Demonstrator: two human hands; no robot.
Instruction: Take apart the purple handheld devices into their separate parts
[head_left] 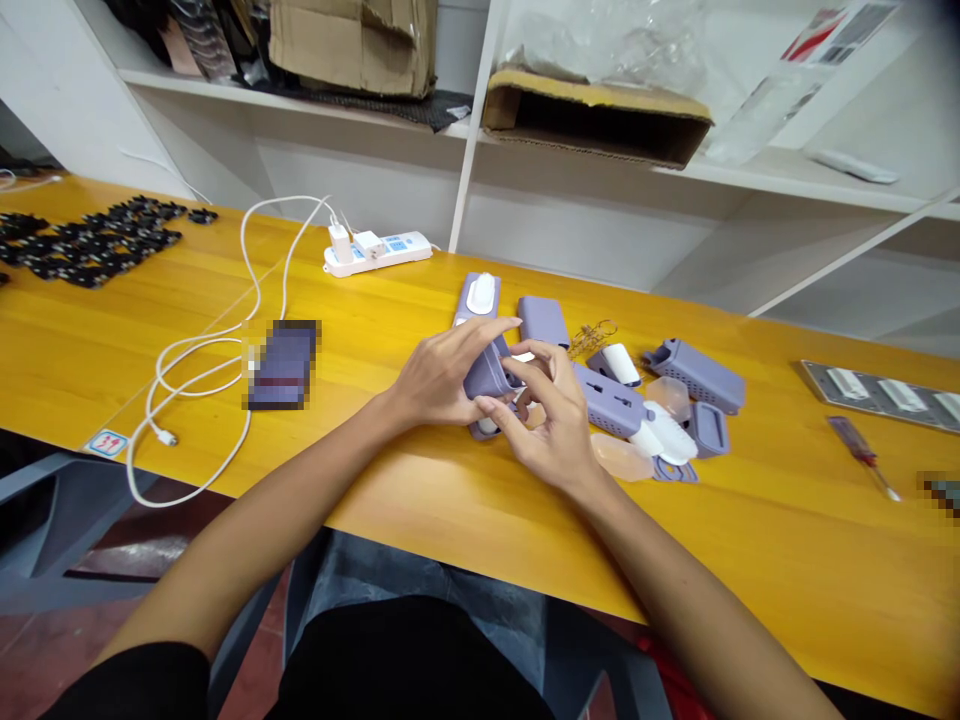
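Observation:
A small purple plastic housing (486,374) is held above the table between my two hands. My left hand (442,372) grips it from the left, thumb below and fingers over the top. Curled fingers of my right hand (553,415) touch its right side, partly hiding it. Just behind stands a purple case with a white oval piece (482,293), beside a plain purple block (544,320). To the right of my right hand lie a purple case with dark slots (609,400), white rounded parts (664,435), and translucent covers (621,457).
A white power strip (381,254) and a looped white cable (247,240) lie left, near a blurred phone (283,365). Small black parts (97,240) cover the far left. A screwdriver (862,455) and metal tray (874,390) are right. Shelves (300,98) with cardboard rise behind.

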